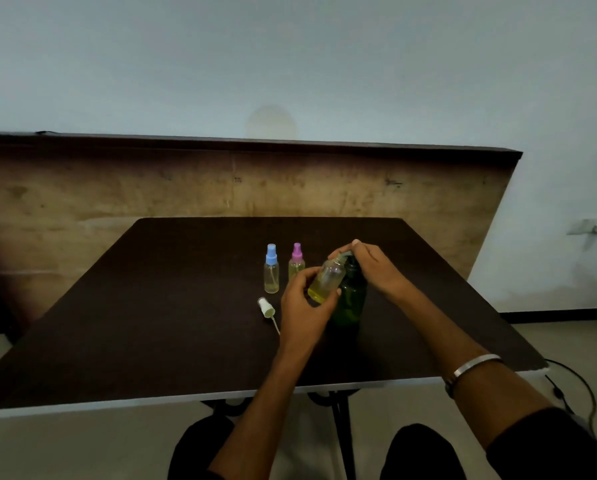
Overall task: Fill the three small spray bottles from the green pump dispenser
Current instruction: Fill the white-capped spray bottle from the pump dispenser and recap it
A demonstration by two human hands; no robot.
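Both forearms are bare; the right wrist wears a silver bangle (477,364), with dark trousers (422,452) below

Clear glossy plastic open bottle (326,283), translucent green plastic dispenser (350,299), matt dark table (151,306), shiny metal bangle (477,364).

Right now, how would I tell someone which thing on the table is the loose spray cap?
On the dark table, look left of the left hand, in front of the blue-capped bottle. The loose spray cap lies there on its side: white, bottleless, its thin tube trailing toward the near edge.
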